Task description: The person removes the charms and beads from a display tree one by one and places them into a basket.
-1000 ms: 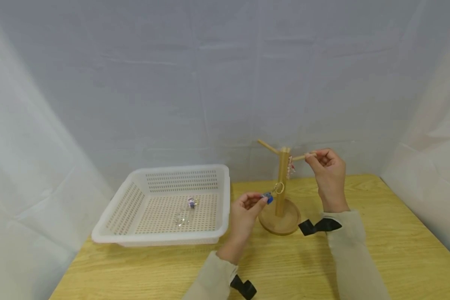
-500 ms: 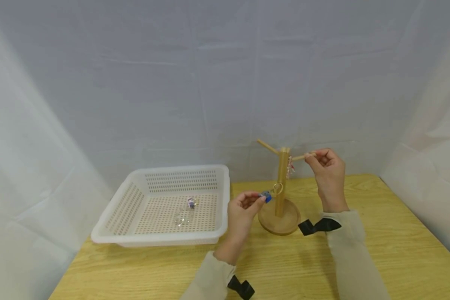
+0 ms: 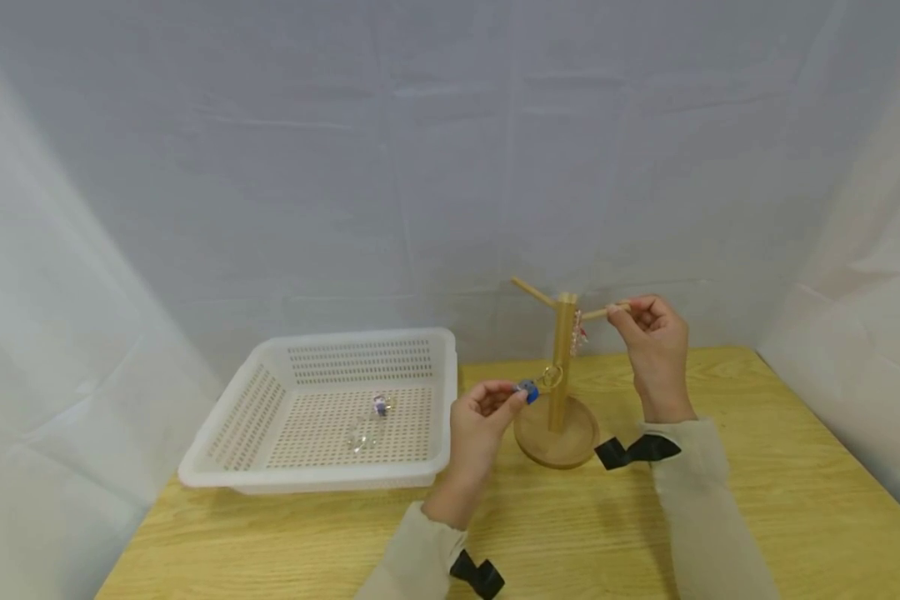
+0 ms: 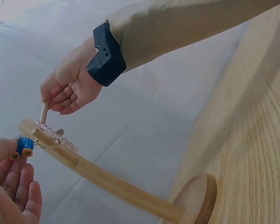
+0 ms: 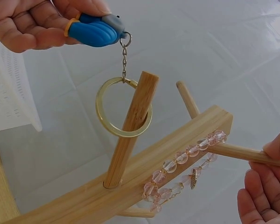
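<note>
My left hand (image 3: 480, 425) pinches the blue-and-grey figure of a keychain (image 5: 95, 31) between thumb and fingers. From it a short chain runs to a gold split ring (image 5: 99, 109); in the right wrist view a peg (image 5: 116, 161) of the wooden stand (image 3: 562, 354) passes through this ring. My right hand (image 3: 658, 354) pinches the outer end of another peg (image 5: 235, 152) with thumb and fingers. Round that peg, close against the post, hangs a bracelet of pink clear beads (image 5: 181, 157).
A white plastic basket (image 3: 315, 478) stands left of the stand. In it lie a small purple figure (image 3: 380, 406) and a clear bead bracelet (image 3: 354, 446). The stand's round base (image 3: 532, 446) rests on the wooden table (image 3: 585, 542), with a pale cloth (image 3: 450, 167) behind.
My left hand has shifted slightly to the left with the keychain, and its ring has moved left too. My right hand keeps its hold on the peg.
</note>
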A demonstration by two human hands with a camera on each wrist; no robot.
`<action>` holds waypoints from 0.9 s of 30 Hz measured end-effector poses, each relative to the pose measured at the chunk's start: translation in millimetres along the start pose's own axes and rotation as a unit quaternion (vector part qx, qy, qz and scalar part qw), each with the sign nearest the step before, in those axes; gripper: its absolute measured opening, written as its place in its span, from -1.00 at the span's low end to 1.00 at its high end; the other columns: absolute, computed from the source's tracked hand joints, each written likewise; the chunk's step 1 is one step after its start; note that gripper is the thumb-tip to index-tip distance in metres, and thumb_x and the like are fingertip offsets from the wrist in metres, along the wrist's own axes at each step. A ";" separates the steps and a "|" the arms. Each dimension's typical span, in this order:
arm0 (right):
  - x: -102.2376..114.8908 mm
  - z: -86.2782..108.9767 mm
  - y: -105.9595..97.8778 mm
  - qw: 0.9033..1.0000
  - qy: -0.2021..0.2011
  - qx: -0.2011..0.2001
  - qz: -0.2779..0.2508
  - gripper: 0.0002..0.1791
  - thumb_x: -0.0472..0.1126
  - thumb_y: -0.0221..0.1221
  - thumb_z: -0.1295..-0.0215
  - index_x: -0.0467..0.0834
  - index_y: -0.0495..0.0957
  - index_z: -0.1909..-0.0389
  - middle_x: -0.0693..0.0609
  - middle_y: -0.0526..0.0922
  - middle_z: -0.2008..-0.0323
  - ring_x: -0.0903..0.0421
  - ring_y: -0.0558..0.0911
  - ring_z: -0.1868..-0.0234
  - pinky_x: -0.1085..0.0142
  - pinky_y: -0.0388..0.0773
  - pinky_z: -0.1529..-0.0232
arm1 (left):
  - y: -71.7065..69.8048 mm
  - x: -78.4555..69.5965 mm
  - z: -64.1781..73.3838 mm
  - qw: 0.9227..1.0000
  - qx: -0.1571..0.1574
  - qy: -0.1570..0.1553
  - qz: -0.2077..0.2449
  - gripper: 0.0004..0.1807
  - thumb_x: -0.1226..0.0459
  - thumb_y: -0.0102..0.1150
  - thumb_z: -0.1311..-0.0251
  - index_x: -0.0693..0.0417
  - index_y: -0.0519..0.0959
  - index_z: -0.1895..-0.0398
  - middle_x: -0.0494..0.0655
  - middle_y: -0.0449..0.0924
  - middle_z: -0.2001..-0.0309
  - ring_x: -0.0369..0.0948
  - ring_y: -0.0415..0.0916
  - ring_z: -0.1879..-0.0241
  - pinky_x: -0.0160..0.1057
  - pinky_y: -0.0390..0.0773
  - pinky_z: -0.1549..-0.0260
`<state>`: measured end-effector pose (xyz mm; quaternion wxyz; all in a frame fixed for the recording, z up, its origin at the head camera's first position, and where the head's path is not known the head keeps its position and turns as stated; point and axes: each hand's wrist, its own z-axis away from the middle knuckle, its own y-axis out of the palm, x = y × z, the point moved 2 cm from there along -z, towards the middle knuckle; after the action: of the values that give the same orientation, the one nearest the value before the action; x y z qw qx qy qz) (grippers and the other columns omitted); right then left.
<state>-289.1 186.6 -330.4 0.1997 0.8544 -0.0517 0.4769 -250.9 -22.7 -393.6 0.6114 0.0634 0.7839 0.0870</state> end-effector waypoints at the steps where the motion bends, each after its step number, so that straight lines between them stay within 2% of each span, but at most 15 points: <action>1: -0.3 -0.1 -0.2 1.000 0.000 0.000 0.000 -0.88 -0.40 0.25 -0.15 -0.19 0.50 0.43 0.08 0.62 0.45 0.19 0.57 0.42 0.45 0.58 0.25 | -0.1 0.0 -0.1 1.000 0.000 0.001 0.000 -0.77 0.44 0.33 -0.02 0.43 0.55 0.28 -0.14 0.62 0.42 -0.31 0.53 0.41 -0.44 0.56 0.35; 16: 0.6 0.2 0.0 1.000 0.003 -0.001 0.008 -0.88 -0.37 0.27 -0.15 -0.19 0.49 0.43 0.08 0.62 0.45 0.18 0.58 0.42 0.42 0.58 0.22 | -0.2 -9.1 1.3 1.000 0.005 0.005 0.010 -0.77 0.46 0.32 -0.03 0.46 0.54 0.28 -0.11 0.63 0.41 -0.32 0.54 0.40 -0.43 0.57 0.31; 27: 1.3 1.2 0.7 1.000 0.005 -0.001 -0.004 -0.88 -0.40 0.26 -0.14 -0.20 0.49 0.45 0.08 0.62 0.47 0.17 0.58 0.44 0.45 0.58 0.26 | -1.5 -11.4 1.2 1.000 0.001 0.013 0.019 -0.77 0.48 0.31 -0.02 0.48 0.53 0.27 -0.18 0.62 0.44 -0.33 0.54 0.41 -0.42 0.57 0.30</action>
<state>-287.7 185.7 -329.7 0.2028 0.8519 -0.0476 0.4806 -246.9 -26.5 -383.5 0.5993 0.0774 0.7907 0.0984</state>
